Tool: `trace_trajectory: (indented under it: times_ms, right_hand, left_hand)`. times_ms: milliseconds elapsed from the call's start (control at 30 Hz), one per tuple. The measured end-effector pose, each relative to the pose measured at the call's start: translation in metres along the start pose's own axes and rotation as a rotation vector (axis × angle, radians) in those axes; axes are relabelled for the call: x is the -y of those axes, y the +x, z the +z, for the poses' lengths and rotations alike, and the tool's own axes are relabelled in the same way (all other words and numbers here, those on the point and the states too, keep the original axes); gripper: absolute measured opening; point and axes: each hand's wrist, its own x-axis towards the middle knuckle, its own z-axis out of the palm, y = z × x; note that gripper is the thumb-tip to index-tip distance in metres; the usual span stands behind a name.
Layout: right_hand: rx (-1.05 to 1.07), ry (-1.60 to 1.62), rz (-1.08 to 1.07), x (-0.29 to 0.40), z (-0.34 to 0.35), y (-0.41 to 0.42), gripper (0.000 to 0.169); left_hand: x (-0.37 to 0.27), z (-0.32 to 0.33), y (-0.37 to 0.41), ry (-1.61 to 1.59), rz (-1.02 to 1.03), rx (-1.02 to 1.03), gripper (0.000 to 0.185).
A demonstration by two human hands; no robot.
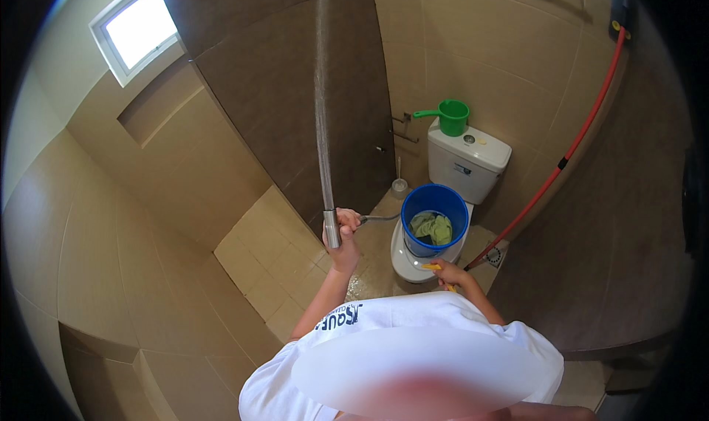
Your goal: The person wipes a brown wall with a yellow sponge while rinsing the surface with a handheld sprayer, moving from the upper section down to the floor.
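My left hand [347, 241] grips a metal bidet sprayer [332, 228], with a jet of water [321, 99] streaming upward in the picture from its head. A grey hose [382, 218] runs from that hand behind a blue bucket [435, 220]. The bucket stands on the white toilet [415, 268] and holds green cloths [432, 228]. Beside the toilet's front rim, my right hand [450, 275] is closed around a yellow object [431, 266]; its ends show on both sides of the fingers, but its kind is unclear.
A green dipper [453, 117] sits on the toilet tank [468, 152]. A toilet brush in its holder [399, 187] stands near the dark partition [299, 88]. A red pole [554, 172] leans at the right, its lower end near a floor drain [493, 256]. Water wets the floor tiles [360, 285].
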Motion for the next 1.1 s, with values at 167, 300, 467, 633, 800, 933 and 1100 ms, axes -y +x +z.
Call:
trace_trajectory:
  times_ms: [167,300,467,633,800,933,1100]
  right_hand:
    - [-0.007,-0.023,-0.029,-0.007,0.002,0.011,0.041]
    - [0.011,-0.085,-0.026,-0.010,0.002,0.020,0.041]
    - [0.054,-0.115,-0.002,-0.024,-0.002,0.036,0.041]
    - [0.048,-0.145,0.037,-0.048,-0.010,0.048,0.041]
    - [0.041,-0.228,0.037,-0.051,-0.014,0.043,0.042]
    - [0.051,-0.227,0.052,-0.034,-0.008,0.035,0.041]
    - [0.044,-0.222,0.041,-0.044,0.001,0.033,0.038]
  left_hand:
    - [-0.001,-0.009,-0.002,-0.001,0.076,-0.128,0.044]
    - [-0.004,-0.015,-0.008,0.023,0.113,-0.112,0.043]
    - [-0.008,-0.023,-0.025,0.069,0.133,-0.176,0.044]
    - [-0.010,-0.040,-0.036,0.100,0.126,-0.244,0.043]
    - [-0.007,-0.044,-0.042,0.107,0.082,-0.269,0.044]
    - [-0.002,-0.054,-0.050,0.149,-0.031,-0.310,0.031]
    - [0.007,-0.066,-0.064,0.179,-0.217,-0.457,0.020]
